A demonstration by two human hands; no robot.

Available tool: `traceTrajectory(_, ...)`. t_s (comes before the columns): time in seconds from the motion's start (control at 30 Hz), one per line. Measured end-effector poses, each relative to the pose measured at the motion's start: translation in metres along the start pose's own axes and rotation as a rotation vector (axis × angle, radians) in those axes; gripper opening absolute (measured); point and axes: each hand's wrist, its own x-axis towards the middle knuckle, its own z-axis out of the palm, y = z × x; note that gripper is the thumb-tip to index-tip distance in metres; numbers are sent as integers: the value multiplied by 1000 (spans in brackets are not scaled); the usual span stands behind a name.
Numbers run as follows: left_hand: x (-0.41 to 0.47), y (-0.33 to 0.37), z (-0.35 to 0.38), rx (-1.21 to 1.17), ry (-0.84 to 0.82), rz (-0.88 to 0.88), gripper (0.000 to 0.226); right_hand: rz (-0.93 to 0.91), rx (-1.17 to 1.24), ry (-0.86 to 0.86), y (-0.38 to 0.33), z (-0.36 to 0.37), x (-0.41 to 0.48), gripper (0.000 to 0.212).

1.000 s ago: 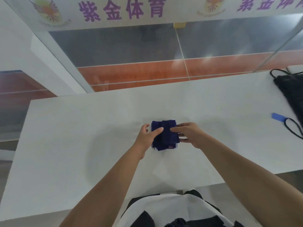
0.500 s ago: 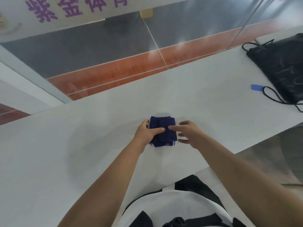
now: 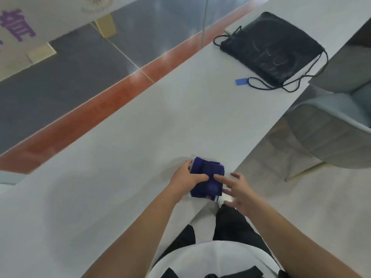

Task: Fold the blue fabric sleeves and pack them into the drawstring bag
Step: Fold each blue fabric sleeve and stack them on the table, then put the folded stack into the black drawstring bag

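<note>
Blue folded sleeves [image 3: 207,178]: left hand [image 3: 185,180] grips them, hiding left edge; right hand [image 3: 237,190] released, fingers spread.

Grey chair [image 3: 329,133] beside white table [image 3: 124,177]

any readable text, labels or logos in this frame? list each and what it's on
Purple characters on the white wall banner: cut off by the frame edge and blurred, unreadable.
Round emblem on that banner: too blurred to read.
Pale print on the black drawstring bag: blurred, unreadable.
Small blue tag on the white table: no text visible.
Small reddish mark on the folded blue fabric sleeves: too small to read.
</note>
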Motion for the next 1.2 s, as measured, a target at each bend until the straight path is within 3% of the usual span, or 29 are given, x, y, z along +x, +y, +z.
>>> traceTrajectory(0.17, 9, 13, 32, 13, -40, -2, 54, -26, 62, -101, -6, -31, 1, 92)
traceTrajectory(0.33, 16, 15, 59, -15, -54, -13, 52, -40, 12, -142, -22, -62, 2, 48)
traceTrajectory(0.57, 26, 48, 108, -148, -67, 26, 58, -129, 21, -48, -61, -105, 5, 57)
traceTrajectory(0.9, 45, 160, 175, -210, -110, 236, 73, -378, 69, -144, -176, -193, -10, 43)
traceTrajectory(1.1, 81, 200, 199, -238, -83, 197, 58, -438, 106, -136, -225, -241, 0, 43)
traceTrajectory(1.2, 112, 219, 201, -104, 21, 206, 44, -442, 147, -87, -246, -260, 9, 40)
